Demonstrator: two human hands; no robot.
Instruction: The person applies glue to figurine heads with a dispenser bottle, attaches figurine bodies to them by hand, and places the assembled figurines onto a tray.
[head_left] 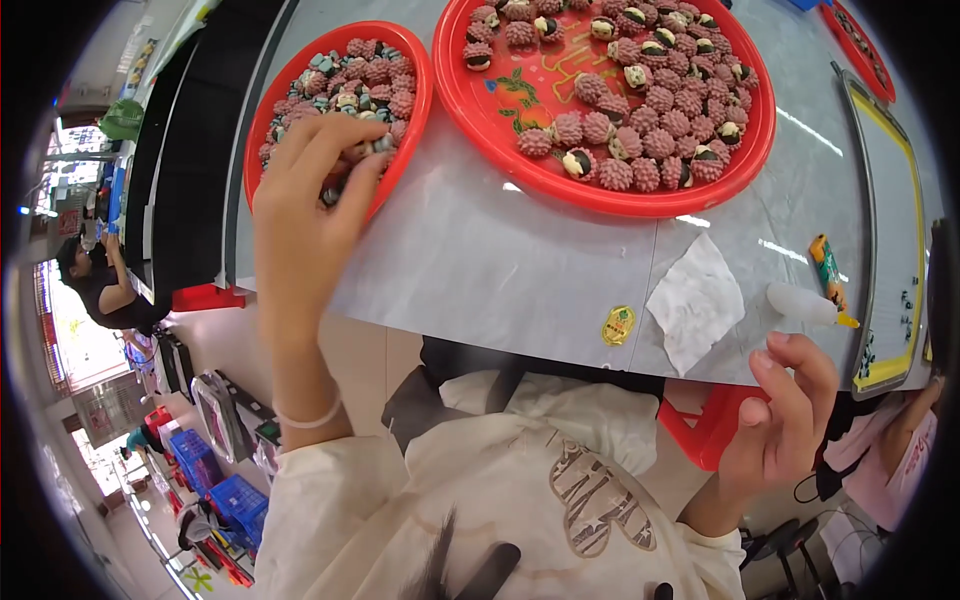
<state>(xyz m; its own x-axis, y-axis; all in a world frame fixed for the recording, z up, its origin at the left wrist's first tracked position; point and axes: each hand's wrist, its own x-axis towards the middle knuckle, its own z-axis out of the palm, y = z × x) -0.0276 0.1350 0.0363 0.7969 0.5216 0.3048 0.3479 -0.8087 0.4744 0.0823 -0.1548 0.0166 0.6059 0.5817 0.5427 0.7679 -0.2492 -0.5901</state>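
My left hand [318, 190] reaches into a red oval tray [424, 110] of small pink knobbly pieces mixed with grey-blue ones. Its thumb and forefinger close together at the tray's near edge, with small pieces [383, 144] around the tips. What exactly they grip is hard to make out. My right hand [785, 410] hovers by the table's front edge, fingers loosely bent and apart, holding nothing. Beyond it, a larger red round tray [610, 205] with a printed floor holds many pink knobbly pieces, some showing cream and black parts.
On the grey table [480, 270] lie a crumpled white tissue [698, 305], a yellow sticker [618, 325], a white bottle with a yellow tip [800, 303] and an orange-green tube [828, 268]. A yellow-edged framed panel [890, 240] stands at the right. Another person [105, 280] is at the far left.
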